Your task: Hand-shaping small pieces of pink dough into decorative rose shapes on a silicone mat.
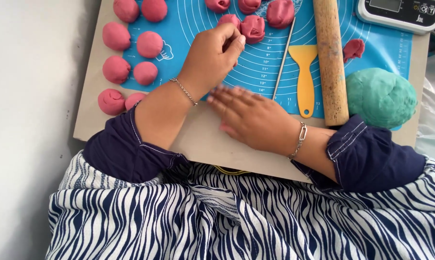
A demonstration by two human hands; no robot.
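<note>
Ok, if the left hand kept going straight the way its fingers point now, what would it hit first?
Probably the rough pink dough piece. The left hand points up and to the right across the blue mat, fingertips right beside that piece; whether they already touch it is unclear. A second pink piece sits just above the fingers.

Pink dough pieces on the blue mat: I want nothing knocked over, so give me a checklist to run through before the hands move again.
1. Left hand on a pink dough piece: ok, its fingertips touch one at the mat's top.
2. Right hand free: ok, it lies flat on the board, fingers blurred.
3. Rolling pin settled: ok, lying across the blue mat, touched by neither hand.
4. Yellow scraper out of the way: ok, right of both hands.
5. Green dough lump secure: cannot tell, it sits at the mat's right edge.
6. Scale off the dough: ok.
</note>
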